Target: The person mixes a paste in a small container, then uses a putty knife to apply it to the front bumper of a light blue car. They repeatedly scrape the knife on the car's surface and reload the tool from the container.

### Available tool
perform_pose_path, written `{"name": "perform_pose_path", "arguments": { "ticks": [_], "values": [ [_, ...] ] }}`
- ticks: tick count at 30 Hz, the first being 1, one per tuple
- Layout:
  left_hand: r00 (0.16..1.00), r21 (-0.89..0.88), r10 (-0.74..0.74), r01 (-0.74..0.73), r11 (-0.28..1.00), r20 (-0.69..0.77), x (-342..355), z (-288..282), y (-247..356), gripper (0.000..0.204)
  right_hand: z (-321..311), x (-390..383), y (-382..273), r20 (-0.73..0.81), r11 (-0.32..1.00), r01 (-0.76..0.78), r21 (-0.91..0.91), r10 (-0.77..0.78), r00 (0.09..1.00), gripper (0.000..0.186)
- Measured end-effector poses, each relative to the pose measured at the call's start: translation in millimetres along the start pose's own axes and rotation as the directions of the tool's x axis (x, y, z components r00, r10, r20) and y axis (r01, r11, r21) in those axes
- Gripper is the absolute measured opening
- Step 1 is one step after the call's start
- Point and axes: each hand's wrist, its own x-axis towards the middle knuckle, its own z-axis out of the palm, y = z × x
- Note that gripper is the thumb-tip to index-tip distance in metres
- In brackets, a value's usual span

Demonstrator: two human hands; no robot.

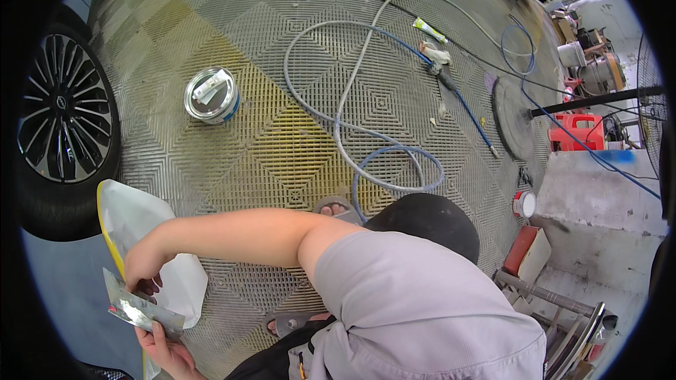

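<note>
My left hand (165, 353), low at the left, grips a flat, shiny metal plate (144, 312) by its near edge, with the thumb on top. A small red spot shows near the plate's far end. Just above the plate, my right hand (146, 262) is bent down with its fingers curled. What those fingers hold, if anything, is hidden. Behind both hands hangs a white sheet (141, 214) with a yellow strip along its edge, against a grey-blue car panel (60, 288).
A car wheel (63, 109) stands at the left. A round tin (213, 96) with a tube on its lid sits on the grid floor. Looped hoses (362, 49), a green-white tube (429, 30) and a round stand base (512, 119) lie beyond. A metal-framed rack (549, 292) is at right.
</note>
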Motion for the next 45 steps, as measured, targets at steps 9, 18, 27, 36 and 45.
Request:
{"name": "perform_pose_path", "arguments": {
  "ticks": [9,18,27,36,45],
  "values": [
    [0.999,0.056,0.018,-0.015,0.998,-0.048,3,-1,3,0.049,-9,-8,-4,-0.230,0.996,0.084,-0.031,-0.089,0.969,0.030],
    [0.997,0.052,0.017,-0.014,0.999,-0.070,-7,-8,8,0.050,-3,-12,-15,-0.177,0.988,0.007,-0.153,-0.034,0.984,0.031],
    [0.999,0.108,-0.041,0.045,0.993,-0.034,-11,-10,8,0.051,6,-7,-9,-0.039,0.999,-0.002,-0.034,0.000,0.999,0.033],
    [0.985,0.001,-0.066,0.067,0.998,-0.159,-23,30,6,0.055,-30,-52,-15,-0.052,0.987,-0.065,-0.147,0.058,0.997,0.032],
    [0.956,-0.094,-0.145,0.174,0.980,0.256,36,87,-26,0.045,-104,-167,5,-0.576,0.824,-0.477,-0.307,0.238,0.782,0.033]
  ]
}}
